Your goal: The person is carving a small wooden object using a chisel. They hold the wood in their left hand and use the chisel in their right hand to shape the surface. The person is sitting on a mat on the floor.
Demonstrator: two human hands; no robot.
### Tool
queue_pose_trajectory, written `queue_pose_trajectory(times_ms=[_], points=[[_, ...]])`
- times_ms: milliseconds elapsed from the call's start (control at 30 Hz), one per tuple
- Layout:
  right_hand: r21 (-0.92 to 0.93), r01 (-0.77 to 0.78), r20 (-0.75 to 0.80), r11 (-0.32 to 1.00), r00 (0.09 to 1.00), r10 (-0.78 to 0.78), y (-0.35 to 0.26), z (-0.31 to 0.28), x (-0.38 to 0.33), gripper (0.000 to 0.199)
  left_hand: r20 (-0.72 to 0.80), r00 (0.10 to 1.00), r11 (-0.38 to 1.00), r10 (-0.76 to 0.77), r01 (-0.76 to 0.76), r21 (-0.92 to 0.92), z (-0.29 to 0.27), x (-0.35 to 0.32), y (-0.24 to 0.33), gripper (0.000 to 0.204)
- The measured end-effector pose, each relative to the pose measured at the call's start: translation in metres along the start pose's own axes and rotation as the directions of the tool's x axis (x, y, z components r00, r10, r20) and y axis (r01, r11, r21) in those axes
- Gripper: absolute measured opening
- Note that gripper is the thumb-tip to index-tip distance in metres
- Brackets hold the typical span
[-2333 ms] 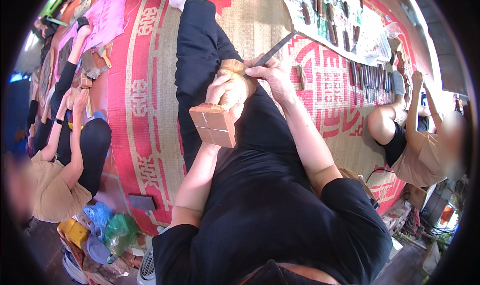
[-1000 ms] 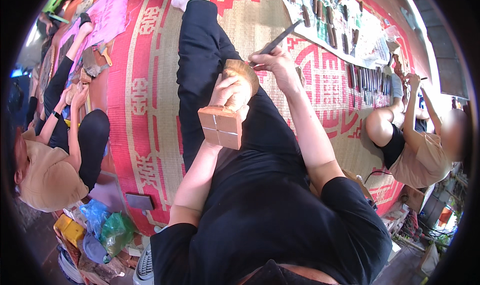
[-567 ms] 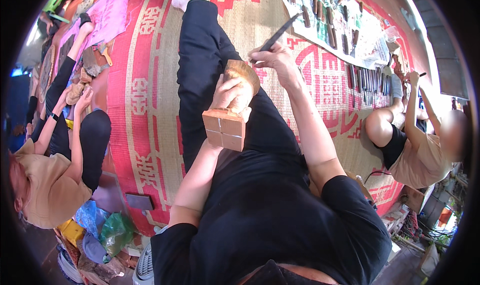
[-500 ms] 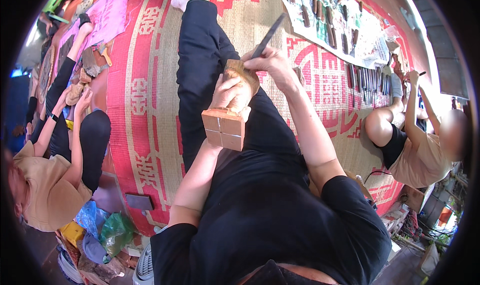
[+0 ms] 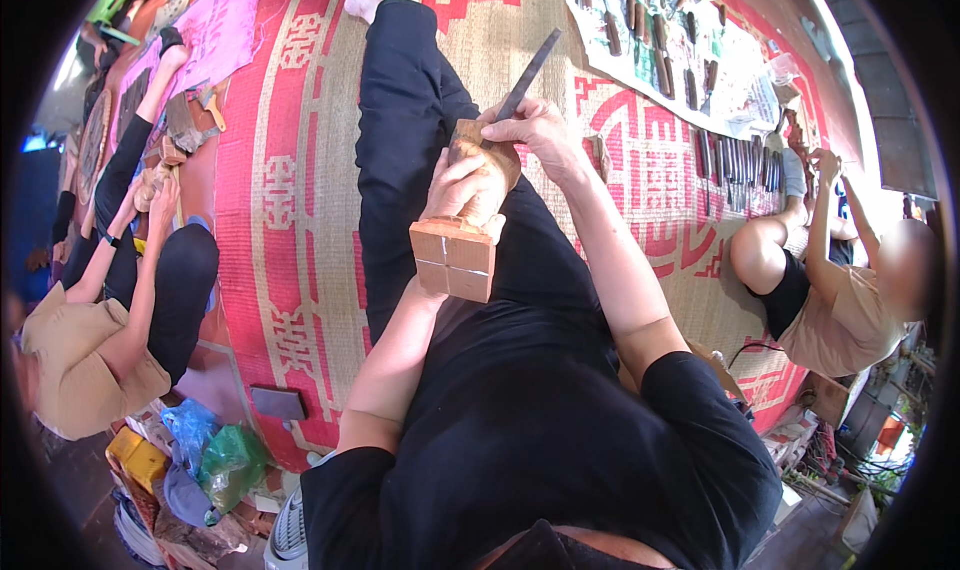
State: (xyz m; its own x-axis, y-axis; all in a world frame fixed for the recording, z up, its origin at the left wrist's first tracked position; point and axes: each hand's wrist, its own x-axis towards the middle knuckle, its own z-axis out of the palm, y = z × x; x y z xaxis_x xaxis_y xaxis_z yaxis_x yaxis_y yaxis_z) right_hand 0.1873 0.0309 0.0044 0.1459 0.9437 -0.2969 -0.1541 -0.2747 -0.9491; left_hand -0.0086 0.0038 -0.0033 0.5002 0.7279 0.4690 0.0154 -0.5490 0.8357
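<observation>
I sit on a red and tan woven mat (image 5: 300,220) with my legs stretched out in black trousers. My left hand (image 5: 462,185) grips a brown wooden carving (image 5: 458,255) that rests on my lap, its square base turned toward me. My right hand (image 5: 535,130) holds a long dark chisel (image 5: 527,65) and presses its tip against the upper end of the carving. The blade's tip is hidden behind my fingers.
A white sheet (image 5: 690,60) at the upper right holds several chisels laid in rows. A person in a tan shirt (image 5: 840,290) sits at the right. Another person (image 5: 110,300) sits at the left handling wood. Plastic bags (image 5: 205,460) lie at the lower left.
The carving has shifted slightly lower and to the right on my lap. The chisel's handle has tilted more upright. The person at the left leaned and moved their arms.
</observation>
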Motion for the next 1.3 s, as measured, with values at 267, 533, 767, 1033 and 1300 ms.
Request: queue_pose_trajectory(times_ms=[267, 533, 767, 1033, 1300], points=[[0.152, 0.061, -0.23, 0.986, 0.973, -0.025, 0.017, -0.014, 0.025, 0.013, -0.004, 0.999, 0.999, -0.034, 0.034, 0.007, 0.001, 0.0, 0.0, 0.045], [-0.009, 0.063, -0.035, 0.998, 0.997, -0.063, 0.0, 0.001, 0.002, 0.016, -0.001, 0.999, 0.999, -0.04, 0.04, 0.02, 0.0, 0.0, 0.0, 0.043], [0.076, 0.063, -0.198, 0.995, 0.979, -0.047, 0.01, -0.021, 0.025, 0.014, 0.029, 1.0, 1.0, -0.004, 0.003, 0.022, 0.003, -0.003, 0.0, 0.045], [-0.024, 0.029, 0.02, 0.999, 0.999, -0.028, -0.008, 0.002, 0.0, 0.02, 0.032, 0.999, 1.0, -0.016, 0.016, 0.024, 0.002, -0.004, -0.002, 0.043], [0.086, 0.031, -0.163, 0.996, 0.986, -0.017, 0.01, -0.021, 0.029, 0.016, 0.041, 0.998, 0.998, 0.042, -0.044, 0.049, 0.001, -0.001, -0.002, 0.044]])
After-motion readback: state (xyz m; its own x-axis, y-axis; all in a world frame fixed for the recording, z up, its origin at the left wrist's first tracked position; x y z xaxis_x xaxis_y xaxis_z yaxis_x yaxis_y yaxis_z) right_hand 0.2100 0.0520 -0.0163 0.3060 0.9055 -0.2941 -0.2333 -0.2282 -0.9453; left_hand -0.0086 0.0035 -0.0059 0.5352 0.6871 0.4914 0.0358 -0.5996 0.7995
